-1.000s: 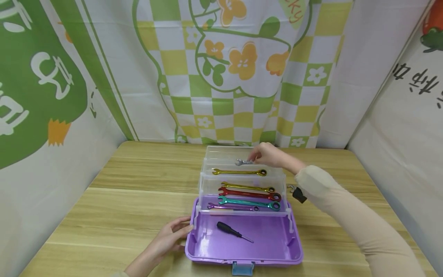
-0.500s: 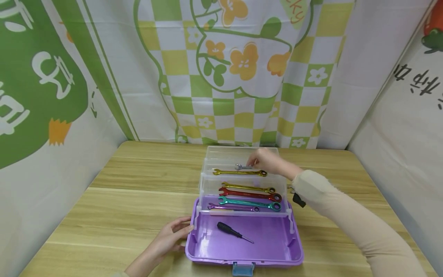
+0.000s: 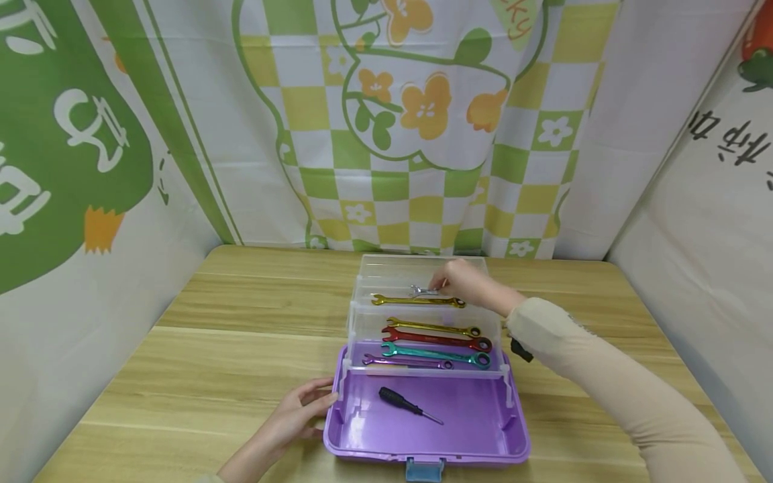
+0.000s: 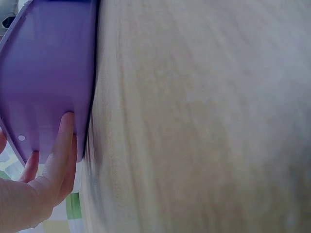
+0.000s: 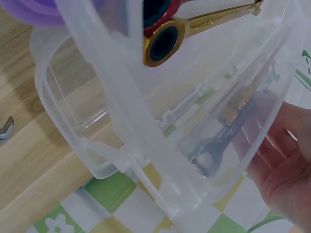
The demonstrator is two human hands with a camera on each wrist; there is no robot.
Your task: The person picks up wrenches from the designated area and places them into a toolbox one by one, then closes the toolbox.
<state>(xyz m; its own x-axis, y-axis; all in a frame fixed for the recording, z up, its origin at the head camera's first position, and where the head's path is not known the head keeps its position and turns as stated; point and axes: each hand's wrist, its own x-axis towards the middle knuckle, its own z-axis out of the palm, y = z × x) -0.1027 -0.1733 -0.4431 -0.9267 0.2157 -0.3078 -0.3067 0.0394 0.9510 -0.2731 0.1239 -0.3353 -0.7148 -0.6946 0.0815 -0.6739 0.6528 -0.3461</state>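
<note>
Pinching silver wrench (image 3: pixel 423 291), right hand (image 3: pixel 468 280), tray-blurred at wrist, seemingly

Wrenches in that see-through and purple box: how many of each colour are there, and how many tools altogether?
Gold wrenches: 2
Red wrench: 1
Teal wrench: 1
Purple wrench: 1
Silver wrench, pinched by the right hand: 1
Screwdriver: 1
Total: 6 wrenches, 7 tools.

Wooden table (image 3: pixel 199 349) (pale grain) before checked floral curtains (image 3: pixel 417 127).
</note>
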